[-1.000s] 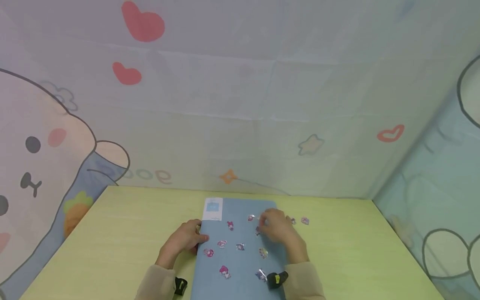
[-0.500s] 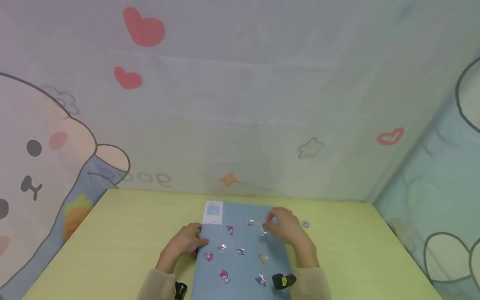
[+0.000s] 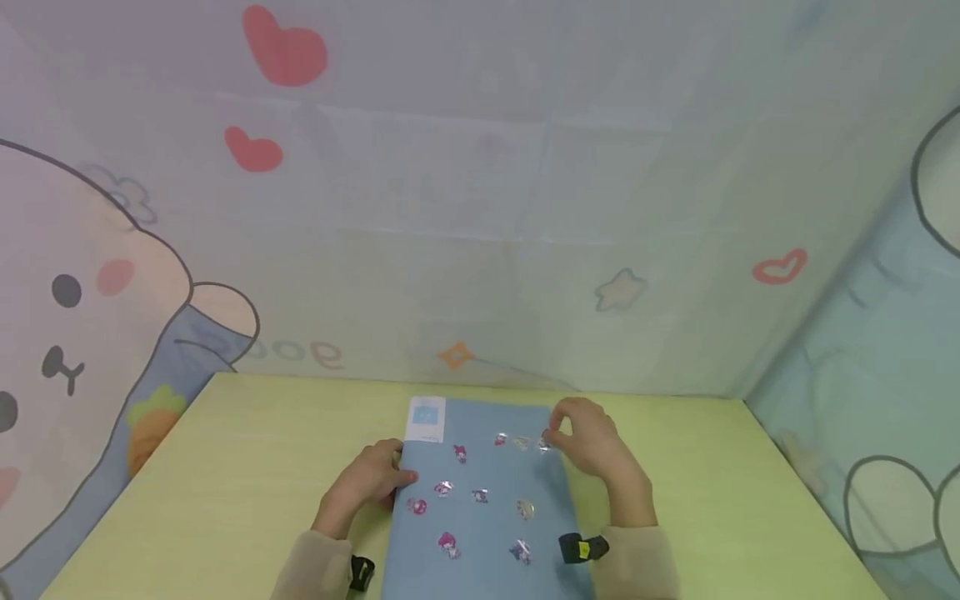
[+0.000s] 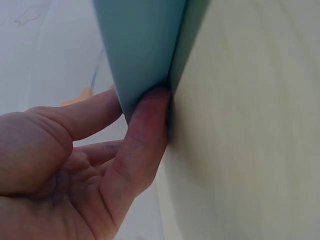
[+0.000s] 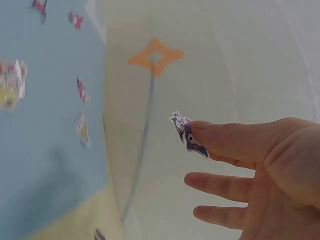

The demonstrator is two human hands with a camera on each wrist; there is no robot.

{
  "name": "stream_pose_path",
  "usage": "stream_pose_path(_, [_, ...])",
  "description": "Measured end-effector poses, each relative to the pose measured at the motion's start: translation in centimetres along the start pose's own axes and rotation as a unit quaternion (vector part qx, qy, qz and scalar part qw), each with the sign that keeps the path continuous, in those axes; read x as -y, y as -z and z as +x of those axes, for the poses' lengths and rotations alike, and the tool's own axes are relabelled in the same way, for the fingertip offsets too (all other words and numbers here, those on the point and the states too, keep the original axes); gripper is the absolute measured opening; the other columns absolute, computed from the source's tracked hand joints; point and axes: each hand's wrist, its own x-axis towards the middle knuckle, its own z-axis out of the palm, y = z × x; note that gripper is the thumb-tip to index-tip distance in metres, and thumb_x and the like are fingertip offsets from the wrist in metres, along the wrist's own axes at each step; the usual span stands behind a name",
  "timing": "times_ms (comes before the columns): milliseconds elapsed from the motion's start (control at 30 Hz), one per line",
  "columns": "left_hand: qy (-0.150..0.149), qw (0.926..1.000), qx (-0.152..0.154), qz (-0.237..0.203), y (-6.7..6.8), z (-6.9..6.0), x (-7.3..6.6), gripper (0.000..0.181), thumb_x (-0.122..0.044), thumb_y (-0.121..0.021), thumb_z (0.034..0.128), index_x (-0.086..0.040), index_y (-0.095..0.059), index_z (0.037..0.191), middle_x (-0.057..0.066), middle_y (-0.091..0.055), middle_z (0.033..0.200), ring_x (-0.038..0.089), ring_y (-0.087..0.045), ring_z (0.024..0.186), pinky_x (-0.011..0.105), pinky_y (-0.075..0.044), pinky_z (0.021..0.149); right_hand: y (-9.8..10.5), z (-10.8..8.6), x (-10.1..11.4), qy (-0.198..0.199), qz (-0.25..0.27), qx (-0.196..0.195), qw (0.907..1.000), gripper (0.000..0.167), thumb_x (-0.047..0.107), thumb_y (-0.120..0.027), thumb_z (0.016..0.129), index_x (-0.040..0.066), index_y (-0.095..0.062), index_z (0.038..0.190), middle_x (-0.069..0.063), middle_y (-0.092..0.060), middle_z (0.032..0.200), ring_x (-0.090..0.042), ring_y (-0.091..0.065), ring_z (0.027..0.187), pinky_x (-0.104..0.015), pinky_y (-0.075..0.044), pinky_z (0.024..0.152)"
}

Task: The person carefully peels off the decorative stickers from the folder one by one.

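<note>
A blue folder (image 3: pixel 487 533) with several small cartoon stickers lies on the table. My left hand (image 3: pixel 367 479) grips its left edge, thumb on top; in the left wrist view the fingers of that hand (image 4: pixel 100 160) hold the blue edge (image 4: pixel 140 45) a little off the table. My right hand (image 3: pixel 596 442) is over the folder's upper right. Seen from the right wrist, this hand (image 5: pixel 260 165) pinches a small purple and white sticker (image 5: pixel 192 137) between thumb and index finger, its other fingers extended and apart. A white label (image 3: pixel 425 419) marks the folder's top left corner.
The pale yellow table (image 3: pixel 225 483) extends on both sides of the folder. Behind it hangs a printed cloth (image 3: pixel 480 208). A small dark-edged piece (image 5: pixel 99 235) shows at the bottom of the right wrist view, beside the folder.
My right hand has moved right and slightly up, away from the stickers near the top. A pale sticker there is now uncovered. My left hand keeps its grip on the folder's edge.
</note>
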Motion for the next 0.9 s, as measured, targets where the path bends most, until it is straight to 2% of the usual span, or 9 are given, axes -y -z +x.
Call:
stream_pose_path(167, [0.002,1.0,-0.003,-0.002,0.1,-0.1,0.2,0.043,-0.004,-0.068,0.0904,0.014,-0.051,0.126,0.01,-0.062,0.072,0.023,-0.064,0.055,0.035,-0.055,0.054,1.2,-0.3,-1.8,0.004,-0.034,0.007,0.9994,0.015,0.016,-0.067,0.092,0.015,-0.057,0.081,-0.019,-0.057,0.128,-0.045,-0.041,0.128,-0.078,-0.019,0.098])
stream_pose_path(233, [0.0,1.0,-0.001,-0.008,0.1,-0.1,0.1,0.043,-0.004,-0.068,0.0905,0.013,-0.051,0.126,0.011,-0.062,0.073,0.023,-0.065,0.056,0.036,-0.055,0.055,1.7,-0.6,-2.9,0.01,-0.049,0.009,0.9987,0.017,0.016,-0.068,0.092,0.015,-0.056,0.08,-0.02,-0.057,0.129,-0.047,-0.04,0.128,-0.079,-0.019,0.096])
stream_pose_path(333, [-0.006,0.9999,0.002,-0.01,0.0,-0.1,0.1,0.042,-0.003,-0.068,0.0906,0.013,-0.052,0.126,0.011,-0.062,0.075,0.023,-0.065,0.057,0.036,-0.055,0.055,2.6,-0.9,-4.9,0.028,-0.072,0.011,0.997,0.019,0.014,-0.068,0.091,0.015,-0.054,0.079,-0.02,-0.059,0.122,-0.047,-0.044,0.122,-0.072,-0.031,0.09])
stream_pose_path(433, [-0.004,1.0,0.002,-0.007,-0.1,-0.1,0.0,0.042,-0.003,-0.068,0.0904,0.013,-0.052,0.126,0.011,-0.062,0.074,0.023,-0.065,0.057,0.036,-0.055,0.056,3.5,-1.3,-6.9,0.033,-0.079,0.025,0.996,0.017,0.009,-0.067,0.091,0.012,-0.054,0.081,-0.018,-0.06,0.111,-0.04,-0.053,0.101,-0.055,-0.042,0.078])
stream_pose_path(567, [0.002,1.0,0.005,-0.001,-0.1,-0.1,0.0,0.043,-0.005,-0.068,0.0906,0.012,-0.052,0.127,0.01,-0.062,0.073,0.022,-0.065,0.057,0.035,-0.055,0.057,4.4,-1.6,-9.2,0.015,-0.078,0.051,0.9955,0.014,0.007,-0.065,0.092,0.009,-0.054,0.084,-0.017,-0.058,0.105,-0.025,-0.047,0.076,-0.039,-0.04,0.062])
stream_pose_path(667, [0.003,1.0,0.007,0.002,0.2,0.0,0.2,0.044,-0.005,-0.068,0.0907,0.012,-0.051,0.128,0.01,-0.063,0.074,0.022,-0.065,0.057,0.035,-0.055,0.058,4.7,-1.5,-10.5,0.006,-0.079,0.061,0.995,0.014,0.007,-0.065,0.092,0.009,-0.053,0.084,-0.016,-0.057,0.102,-0.021,-0.044,0.068,-0.035,-0.038,0.055])
stream_pose_path(800, [0.005,0.9999,0.004,0.013,0.3,0.0,0.1,0.044,-0.006,-0.069,0.0904,0.011,-0.051,0.127,0.01,-0.062,0.075,0.022,-0.065,0.058,0.035,-0.054,0.059,4.7,-1.0,-12.0,0.017,-0.072,0.064,0.9952,0.015,0.008,-0.065,0.092,0.009,-0.052,0.083,-0.009,-0.054,0.091,-0.019,-0.041,0.066,-0.033,-0.035,0.055])
stream_pose_path(900, [0.006,0.9999,0.008,0.012,0.1,-0.1,-0.2,0.045,-0.006,-0.068,0.0907,0.012,-0.05,0.128,0.01,-0.062,0.075,0.022,-0.064,0.058,0.035,-0.054,0.059,4.4,-0.7,-13.1,0.028,-0.077,0.069,0.9942,0.017,0.007,-0.065,0.092,0.009,-0.052,0.082,-0.004,-0.052,0.085,-0.018,-0.041,0.068,-0.034,-0.036,0.06])
